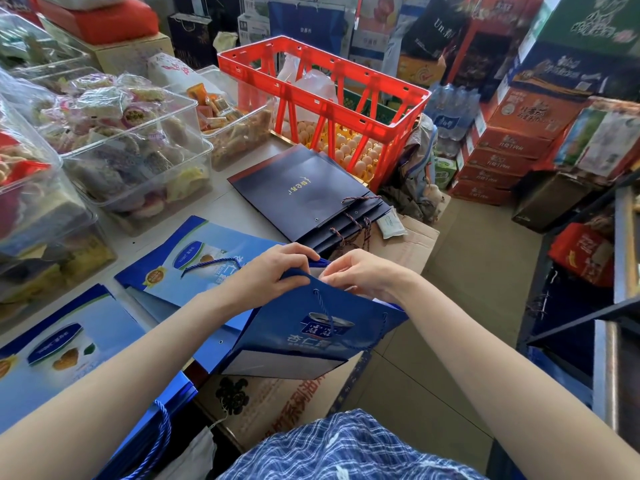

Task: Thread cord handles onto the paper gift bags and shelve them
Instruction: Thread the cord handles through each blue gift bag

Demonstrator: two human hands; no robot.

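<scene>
While your left hand (277,268) pinches the blue gift bag's (311,334) rim, your right hand's (353,271) curled fingers work just beside it, contents hidden.

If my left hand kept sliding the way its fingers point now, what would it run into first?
Most likely the right hand. The left hand grips the top edge of the blue bag with its fingers aimed across the bag mouth at the right hand's fingertips, just beyond. Depth is hard to judge, so it might slip past.
</scene>
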